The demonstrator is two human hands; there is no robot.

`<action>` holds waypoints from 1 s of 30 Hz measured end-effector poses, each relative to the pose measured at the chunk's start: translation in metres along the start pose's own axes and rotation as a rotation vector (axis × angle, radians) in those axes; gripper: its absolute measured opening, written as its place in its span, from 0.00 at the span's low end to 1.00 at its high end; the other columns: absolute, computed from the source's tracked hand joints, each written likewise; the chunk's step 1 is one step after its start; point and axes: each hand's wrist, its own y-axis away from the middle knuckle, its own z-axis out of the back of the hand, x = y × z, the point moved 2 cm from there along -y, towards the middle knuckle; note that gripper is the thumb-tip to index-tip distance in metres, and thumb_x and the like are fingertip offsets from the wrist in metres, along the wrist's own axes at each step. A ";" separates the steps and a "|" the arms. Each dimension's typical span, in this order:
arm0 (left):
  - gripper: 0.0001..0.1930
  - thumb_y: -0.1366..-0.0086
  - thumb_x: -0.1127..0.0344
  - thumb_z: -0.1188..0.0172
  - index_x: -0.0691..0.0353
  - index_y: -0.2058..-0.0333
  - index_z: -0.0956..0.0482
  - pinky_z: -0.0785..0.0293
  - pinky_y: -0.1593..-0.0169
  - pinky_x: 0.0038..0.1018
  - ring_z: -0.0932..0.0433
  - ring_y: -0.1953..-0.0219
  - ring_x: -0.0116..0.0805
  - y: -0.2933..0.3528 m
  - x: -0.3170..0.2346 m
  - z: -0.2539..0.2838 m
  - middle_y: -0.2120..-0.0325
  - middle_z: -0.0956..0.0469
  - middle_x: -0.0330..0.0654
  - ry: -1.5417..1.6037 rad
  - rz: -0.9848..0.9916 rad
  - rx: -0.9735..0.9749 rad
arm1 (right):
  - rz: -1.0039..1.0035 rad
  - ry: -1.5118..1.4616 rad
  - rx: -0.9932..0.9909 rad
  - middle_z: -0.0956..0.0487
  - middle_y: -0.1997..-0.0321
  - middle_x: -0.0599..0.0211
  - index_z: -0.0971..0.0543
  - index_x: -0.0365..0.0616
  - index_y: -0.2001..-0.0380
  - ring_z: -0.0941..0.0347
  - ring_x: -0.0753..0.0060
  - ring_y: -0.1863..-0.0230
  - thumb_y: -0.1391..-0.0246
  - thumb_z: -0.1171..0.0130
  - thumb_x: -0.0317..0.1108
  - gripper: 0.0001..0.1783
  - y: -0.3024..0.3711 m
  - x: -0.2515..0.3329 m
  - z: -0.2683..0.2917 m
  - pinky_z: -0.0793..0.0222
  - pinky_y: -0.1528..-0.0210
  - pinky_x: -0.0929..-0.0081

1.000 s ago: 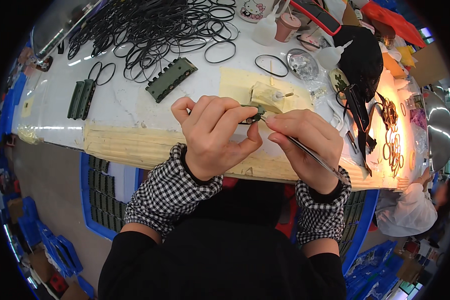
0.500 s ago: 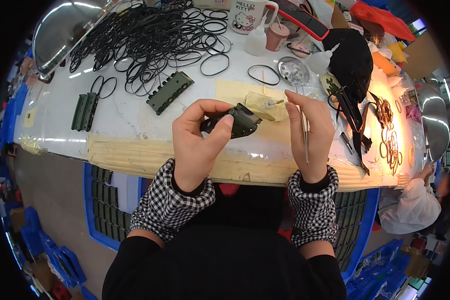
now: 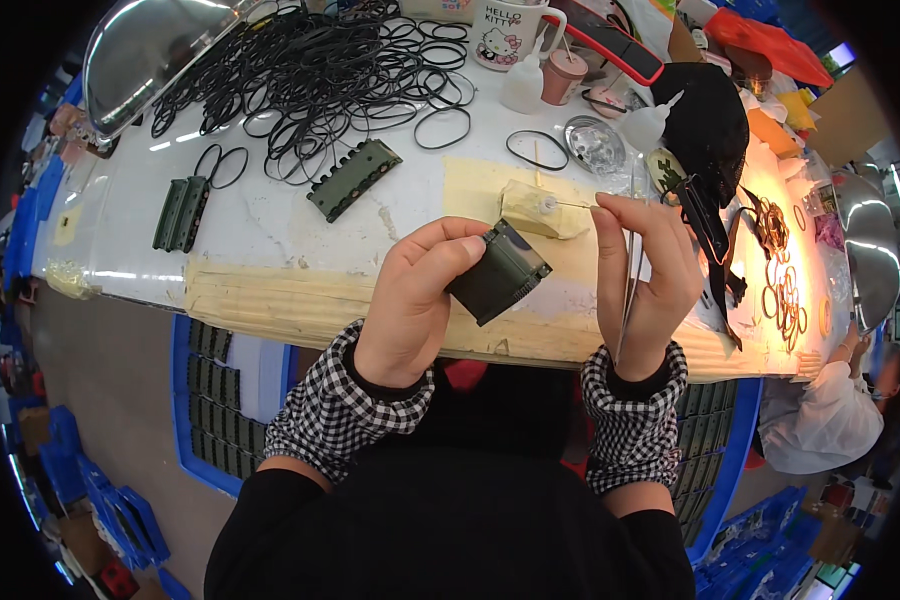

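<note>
My left hand [image 3: 415, 295] is closed on a dark green plastic toy vehicle hull [image 3: 502, 272], thumb on its top edge, with a broad flat face turned up. My right hand [image 3: 650, 270] pinches the end of a thin stick [image 3: 573, 205] between thumb and forefinger. The stick's other end meets a whitish spot on a yellow tape-wrapped block [image 3: 530, 212]. Metal tweezers [image 3: 629, 290] lie along the right palm, tucked behind the pinching fingers. Two more green hulls, one at the middle left [image 3: 354, 180] and another farther left [image 3: 180, 215], rest on the white table.
A heap of black rubber loops [image 3: 290, 75] covers the back left. Behind the block stand a white mug [image 3: 503, 38], a pink cup [image 3: 564, 75] and squeeze bottles [image 3: 523, 85]. Blue trays [image 3: 182, 400] of green parts sit below the table. A co-worker's white sleeve [image 3: 820, 420] shows at right.
My left hand has turned the hull so its flat face shows, and shifted slightly right. The stick in my right hand has swung its tip onto the block's whitish spot.
</note>
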 end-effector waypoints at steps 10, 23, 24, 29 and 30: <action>0.12 0.35 0.66 0.47 0.69 0.58 0.25 0.31 0.51 0.23 0.25 0.60 0.23 0.004 0.001 -0.009 0.64 0.21 0.39 0.037 0.068 0.025 | -0.217 -0.556 0.165 0.25 0.67 0.63 0.26 0.35 0.64 0.28 0.74 0.66 0.41 0.46 0.22 0.03 0.011 0.022 -0.002 0.31 0.63 0.80; 0.12 0.35 0.66 0.47 0.68 0.58 0.24 0.31 0.51 0.23 0.25 0.60 0.23 0.004 0.004 -0.007 0.64 0.20 0.39 0.020 0.057 0.050 | -0.166 -0.469 0.143 0.24 0.71 0.66 0.24 0.38 0.66 0.31 0.77 0.71 0.44 0.43 0.22 0.02 0.011 0.020 -0.005 0.35 0.70 0.81; 0.12 0.35 0.66 0.47 0.69 0.59 0.24 0.31 0.51 0.23 0.25 0.60 0.23 0.004 0.004 -0.006 0.64 0.20 0.39 0.020 0.052 0.053 | -0.183 -0.466 0.155 0.24 0.71 0.66 0.24 0.37 0.66 0.30 0.77 0.71 0.43 0.43 0.22 0.02 0.012 0.019 -0.004 0.34 0.70 0.81; 0.10 0.35 0.68 0.47 0.67 0.59 0.23 0.31 0.51 0.22 0.25 0.61 0.22 0.005 0.005 -0.004 0.65 0.20 0.39 -0.002 0.045 0.050 | -0.404 -0.695 0.098 0.24 0.68 0.62 0.27 0.34 0.64 0.22 0.73 0.67 0.40 0.47 0.24 0.03 0.013 0.023 -0.006 0.26 0.63 0.80; 0.10 0.35 0.69 0.46 0.67 0.60 0.23 0.32 0.51 0.22 0.25 0.61 0.21 0.005 0.005 -0.004 0.65 0.20 0.39 -0.016 0.028 0.039 | -0.453 -0.737 0.080 0.24 0.68 0.61 0.27 0.34 0.64 0.21 0.72 0.66 0.39 0.48 0.24 0.04 0.011 0.023 -0.004 0.25 0.62 0.79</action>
